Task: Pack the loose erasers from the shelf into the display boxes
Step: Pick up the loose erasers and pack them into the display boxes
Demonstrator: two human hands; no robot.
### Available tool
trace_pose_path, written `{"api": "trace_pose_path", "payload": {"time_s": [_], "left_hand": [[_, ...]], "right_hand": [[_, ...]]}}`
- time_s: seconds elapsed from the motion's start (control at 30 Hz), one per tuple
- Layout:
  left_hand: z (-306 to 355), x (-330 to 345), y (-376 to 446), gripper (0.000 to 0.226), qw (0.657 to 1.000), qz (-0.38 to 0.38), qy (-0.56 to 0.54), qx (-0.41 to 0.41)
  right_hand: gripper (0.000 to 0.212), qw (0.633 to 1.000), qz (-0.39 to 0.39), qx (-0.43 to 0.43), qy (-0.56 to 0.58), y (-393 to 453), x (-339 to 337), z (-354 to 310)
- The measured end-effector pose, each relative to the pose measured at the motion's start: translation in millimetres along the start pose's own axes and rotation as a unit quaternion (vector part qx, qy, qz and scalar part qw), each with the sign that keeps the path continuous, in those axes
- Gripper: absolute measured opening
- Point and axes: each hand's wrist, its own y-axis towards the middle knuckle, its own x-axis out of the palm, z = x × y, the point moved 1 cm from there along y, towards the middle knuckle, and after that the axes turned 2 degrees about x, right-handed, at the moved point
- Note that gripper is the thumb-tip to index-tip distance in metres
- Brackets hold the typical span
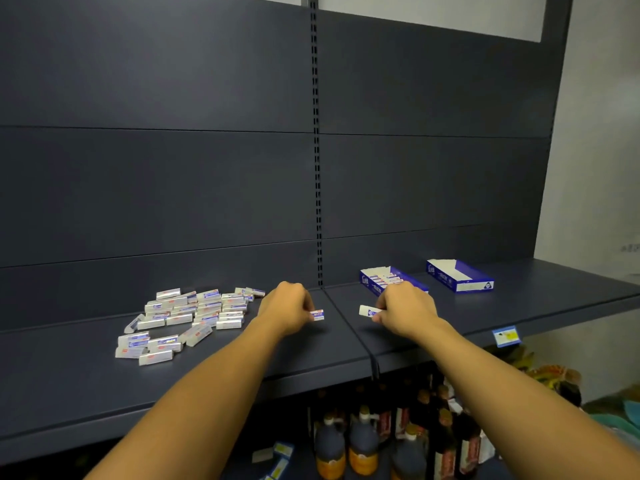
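White eraser (317, 315) pinched in left hand (287, 308), another eraser (369, 311) in right hand (405, 311)

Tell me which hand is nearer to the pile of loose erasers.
Left. The left hand, pinching an eraser, sits just right of the pile of loose erasers. The right hand is farther right, past the shelf seam, beside the partly filled display box.

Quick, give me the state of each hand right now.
Left hand: closed, pinching an eraser.
Right hand: closed, pinching another eraser near the partly filled display box.
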Motion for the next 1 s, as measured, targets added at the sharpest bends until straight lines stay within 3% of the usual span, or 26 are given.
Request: {"api": "trace_pose_path", "payload": {"time_s": [0.6, 1.0], "left_hand": [[62.1, 34.0, 109.8, 0.008, 0.999, 0.016, -0.044, 0.028], [81.8, 65.7, 197.4, 0.011, 0.99, 0.029, -0.134, 0.021]], "right_hand": [[0.023, 0.999, -0.007, 0.006, -0.034, 90.9, 6.5, 75.3], [0.03, 0.998, -0.019, 0.029, 0.049, 176.0, 23.6, 125.2]]}}
